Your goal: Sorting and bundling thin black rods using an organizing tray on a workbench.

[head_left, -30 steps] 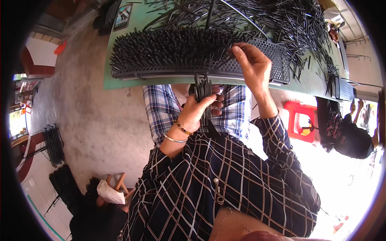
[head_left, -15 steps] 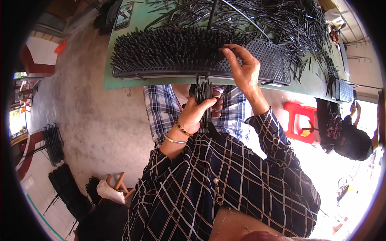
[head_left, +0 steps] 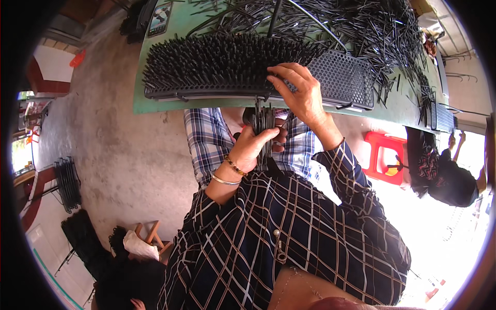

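My left hand (head_left: 251,145) is closed around a bundle of thin black strips (head_left: 264,120), held upright over my lap just below the table's edge. A long black perforated panel (head_left: 347,78) lies along that edge. Black strips (head_left: 201,62) stand densely in its holes over the left and middle parts, while its right part shows bare holes. My right hand (head_left: 305,98) is over the panel, where the standing strips border the bare holes. Its thumb and forefinger are pinched together at the front of the panel; whatever is between them is too small to make out.
Loose black strips (head_left: 377,36) are heaped across the back of the green table (head_left: 150,105). A phone (head_left: 159,19) lies at its far left. To the right is a red plastic stool (head_left: 385,157), with a person in dark clothes (head_left: 454,178) beyond. Another person (head_left: 129,281) is at lower left.
My right hand has moved left and slightly down along the panel, its fingers more curled. My left hand keeps its hold on the bundle.
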`<state>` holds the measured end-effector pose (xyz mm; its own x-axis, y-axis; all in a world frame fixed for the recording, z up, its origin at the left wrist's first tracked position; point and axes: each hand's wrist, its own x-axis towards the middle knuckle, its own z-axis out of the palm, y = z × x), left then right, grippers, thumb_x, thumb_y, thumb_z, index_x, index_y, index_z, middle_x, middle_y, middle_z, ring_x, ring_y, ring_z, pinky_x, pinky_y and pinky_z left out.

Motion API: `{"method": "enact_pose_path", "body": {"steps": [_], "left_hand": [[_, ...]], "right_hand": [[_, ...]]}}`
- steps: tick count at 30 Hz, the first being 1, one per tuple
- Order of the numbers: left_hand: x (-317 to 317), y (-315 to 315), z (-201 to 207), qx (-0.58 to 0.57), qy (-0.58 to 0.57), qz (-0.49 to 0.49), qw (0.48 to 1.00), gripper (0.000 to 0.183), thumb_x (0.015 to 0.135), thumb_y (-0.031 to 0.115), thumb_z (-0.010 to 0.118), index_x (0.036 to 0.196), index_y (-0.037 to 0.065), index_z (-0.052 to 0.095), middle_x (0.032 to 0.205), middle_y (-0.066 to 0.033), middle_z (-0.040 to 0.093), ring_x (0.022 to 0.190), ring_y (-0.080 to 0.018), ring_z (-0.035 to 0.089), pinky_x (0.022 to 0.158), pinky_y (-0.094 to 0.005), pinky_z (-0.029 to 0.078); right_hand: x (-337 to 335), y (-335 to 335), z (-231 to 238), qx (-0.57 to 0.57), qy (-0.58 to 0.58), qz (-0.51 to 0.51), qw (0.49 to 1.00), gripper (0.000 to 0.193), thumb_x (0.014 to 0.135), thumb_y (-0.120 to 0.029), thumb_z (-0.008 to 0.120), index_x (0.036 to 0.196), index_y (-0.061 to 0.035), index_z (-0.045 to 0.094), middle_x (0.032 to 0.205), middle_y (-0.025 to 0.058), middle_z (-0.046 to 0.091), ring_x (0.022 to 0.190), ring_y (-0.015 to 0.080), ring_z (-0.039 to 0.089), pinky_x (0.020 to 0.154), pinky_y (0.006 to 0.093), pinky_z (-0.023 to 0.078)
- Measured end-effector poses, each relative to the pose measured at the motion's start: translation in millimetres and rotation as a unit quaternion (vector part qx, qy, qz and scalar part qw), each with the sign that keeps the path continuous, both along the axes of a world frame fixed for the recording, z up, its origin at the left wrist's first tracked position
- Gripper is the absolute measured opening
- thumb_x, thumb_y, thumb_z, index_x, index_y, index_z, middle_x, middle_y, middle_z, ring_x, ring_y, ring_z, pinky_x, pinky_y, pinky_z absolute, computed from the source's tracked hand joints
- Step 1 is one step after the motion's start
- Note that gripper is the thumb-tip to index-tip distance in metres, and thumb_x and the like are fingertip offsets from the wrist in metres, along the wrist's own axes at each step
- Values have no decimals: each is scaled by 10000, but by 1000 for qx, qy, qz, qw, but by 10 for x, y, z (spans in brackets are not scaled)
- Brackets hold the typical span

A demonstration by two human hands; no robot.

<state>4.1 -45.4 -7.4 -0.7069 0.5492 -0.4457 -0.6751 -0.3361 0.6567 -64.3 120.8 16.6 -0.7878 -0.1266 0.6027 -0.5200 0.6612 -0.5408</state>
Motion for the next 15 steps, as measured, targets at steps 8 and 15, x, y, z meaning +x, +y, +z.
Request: {"method": "enact_pose_path", "body": {"steps": [8, 15], "left_hand": [[26, 14, 35, 14, -1, -6, 1000, 276, 905, 125, 584, 1149, -5, 572, 959, -100, 647, 846, -174, 636, 688, -307, 551], [-33, -2, 101, 50, 6, 19, 999, 268, 914, 129, 556, 1139, -15, 572, 978, -112, 646, 859, -175, 636, 710, -321, 559]], "right_hand": [[25, -6, 51, 56, 1, -19, 998, 198, 738, -78, 748, 920, -41, 679, 925, 89, 644, 838, 259, 634, 719, 344, 516], [139, 104, 206, -74, -161, -6, 984, 214, 818, -165, 720, 951, -1, 684, 881, 93, 656, 723, 170, 640, 607, 278, 496]]}}
